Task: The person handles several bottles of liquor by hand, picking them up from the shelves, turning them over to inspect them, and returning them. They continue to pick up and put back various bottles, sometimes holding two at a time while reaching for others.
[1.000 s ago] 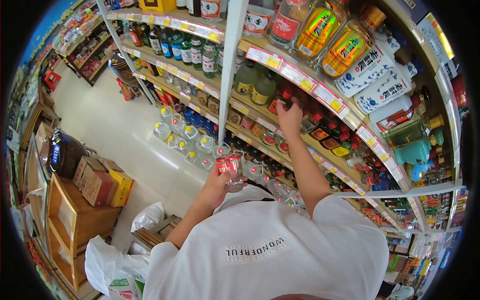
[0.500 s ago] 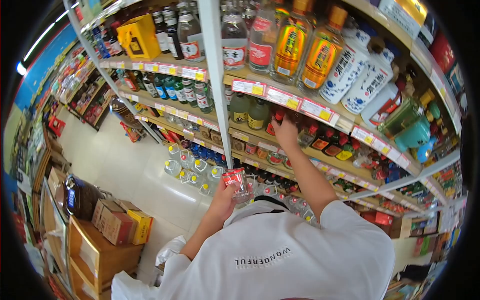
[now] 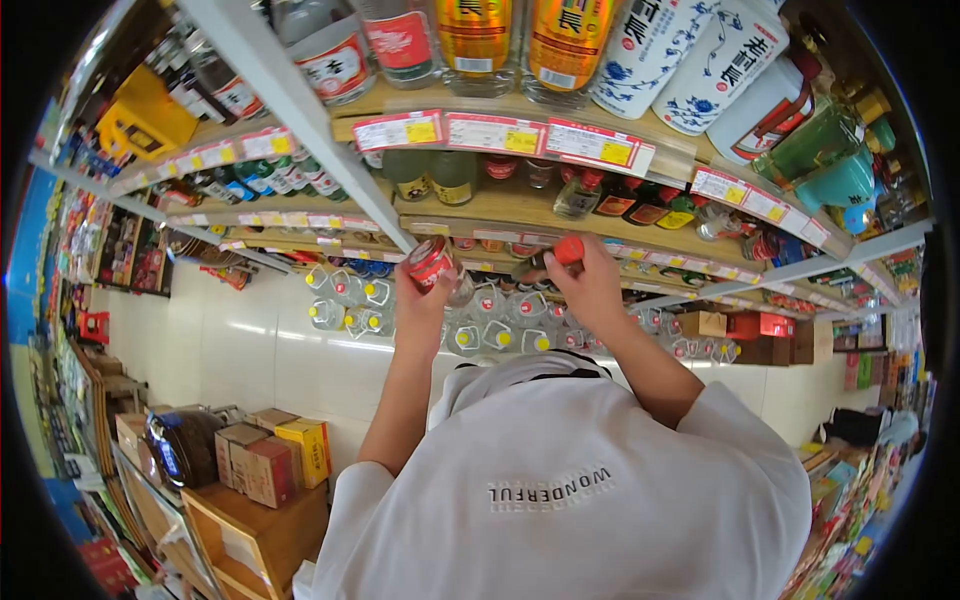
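Observation:
My left hand (image 3: 422, 312) is closed around a clear container with a red label (image 3: 430, 262), held up in front of the lower shelves. To its right, my right hand (image 3: 592, 290) grips a small red-capped bottle (image 3: 568, 250) by its cap end; the dark body points left, tilted nearly flat. The two held things are apart. Just behind them runs a wooden shelf (image 3: 490, 212) with two squat yellow-labelled bottles (image 3: 452, 178) and several small bottles with red or dark labels (image 3: 640, 203).
Above, a shelf carries large gold-labelled bottles (image 3: 568, 45) and white-and-blue bottles (image 3: 715, 75). A white upright post (image 3: 300, 110) stands to the left. Several clear jugs with yellow caps (image 3: 500, 335) sit on the floor. Cardboard boxes (image 3: 258, 465) rest on a wooden cabinet (image 3: 265, 530).
My right hand has come down out of the shelf with the red-capped bottle. My left hand, still holding the red-labelled container, has been raised closer to the shelf. The view has shifted.

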Available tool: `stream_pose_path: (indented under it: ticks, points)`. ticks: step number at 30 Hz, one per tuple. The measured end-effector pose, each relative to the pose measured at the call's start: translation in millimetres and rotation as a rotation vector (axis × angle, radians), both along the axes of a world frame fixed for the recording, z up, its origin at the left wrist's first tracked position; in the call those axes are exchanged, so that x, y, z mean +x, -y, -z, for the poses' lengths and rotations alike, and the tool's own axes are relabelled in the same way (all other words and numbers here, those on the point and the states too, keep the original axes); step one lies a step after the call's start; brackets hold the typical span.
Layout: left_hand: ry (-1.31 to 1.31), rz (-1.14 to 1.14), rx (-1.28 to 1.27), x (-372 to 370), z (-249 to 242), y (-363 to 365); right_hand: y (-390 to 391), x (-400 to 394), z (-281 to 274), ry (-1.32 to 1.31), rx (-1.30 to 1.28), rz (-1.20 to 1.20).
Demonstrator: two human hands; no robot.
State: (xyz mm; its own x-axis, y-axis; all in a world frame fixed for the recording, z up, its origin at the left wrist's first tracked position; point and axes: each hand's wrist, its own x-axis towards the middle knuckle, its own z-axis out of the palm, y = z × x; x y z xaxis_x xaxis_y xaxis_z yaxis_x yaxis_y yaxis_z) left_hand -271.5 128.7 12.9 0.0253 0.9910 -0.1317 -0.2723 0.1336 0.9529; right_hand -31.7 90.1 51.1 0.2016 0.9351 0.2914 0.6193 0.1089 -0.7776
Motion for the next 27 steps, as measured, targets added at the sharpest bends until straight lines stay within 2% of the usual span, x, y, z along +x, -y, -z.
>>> stream_pose_path:
  ticks: [2,3,6,7,10,11,14,15,18,23,24,26,27]
  points:
    - [-0.103,0.033,0.144,19.9,2.9,-21.4,25.1,10.6,-1.2,-0.002,-0.026,0.028]
    - [-0.239,0.029,0.178,29.8,4.0,-30.9,36.6,15.5,-5.2,-0.003,-0.12,0.072]
    - [-0.407,0.038,0.253,64.2,19.3,-56.3,63.6,32.7,1.1,-0.056,-0.177,0.139]
    - [-0.341,-0.003,0.287,78.1,16.0,-60.1,69.6,37.0,-0.1,-0.047,-0.17,0.158]
    - [-0.385,-0.055,0.321,101.8,37.2,-77.6,82.6,47.0,-3.5,-0.121,-0.159,0.227]
    - [-0.356,-0.072,0.326,106.7,44.4,-81.5,86.5,51.3,-2.4,-0.068,-0.146,0.255]
    - [-0.516,-0.157,0.46,115.5,70.7,-92.6,94.1,64.2,0.4,-0.112,-0.173,0.347]
    - [-0.614,-0.206,0.481,118.4,68.7,-91.5,96.1,69.2,1.3,-0.092,-0.164,0.37]
    - [-0.695,-0.219,0.486,122.2,77.2,-96.4,102.0,85.6,4.0,-0.06,-0.139,0.426]
    - [-0.665,-0.239,0.466,119.0,98.6,-108.1,101.0,115.0,-0.2,-0.001,-0.016,0.488]
    - [-0.668,-0.23,0.477,121.8,102.1,-109.4,102.1,123.7,-3.5,0.002,-0.054,0.501]
    - [-0.833,-0.27,0.526,126.0,90.8,-103.1,103.5,141.9,-9.1,0.007,-0.13,0.55]
    - [-0.708,-0.256,0.478,130.0,85.3,-102.0,103.6,153.3,-8.3,0.01,-0.119,0.569]
